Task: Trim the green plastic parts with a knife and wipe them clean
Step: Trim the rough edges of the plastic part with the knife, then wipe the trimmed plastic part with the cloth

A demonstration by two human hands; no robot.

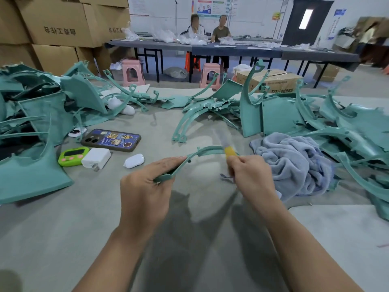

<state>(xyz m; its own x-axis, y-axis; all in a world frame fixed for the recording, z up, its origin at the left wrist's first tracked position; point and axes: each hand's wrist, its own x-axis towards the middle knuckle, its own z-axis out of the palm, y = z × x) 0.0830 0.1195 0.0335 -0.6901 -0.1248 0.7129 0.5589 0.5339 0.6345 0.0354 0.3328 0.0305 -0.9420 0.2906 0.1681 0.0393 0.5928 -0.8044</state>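
Two hands work just below the middle of the frame. The left hand point(147, 182) has its grip pinched on the near end of a thin, curved green strip point(208, 149), held above the counter point(189, 228). The right hand point(250, 175) has its grip wrapped round the yellow handle of a knife point(228, 150), blade blurred, at the strip's far end. So narrow a strip looks light and springy, likely to flex from the blade, so holding it nearer the cut seems wiser. A grey-blue cloth point(294, 165) lies at right, beside heaps of green parts point(273, 114).
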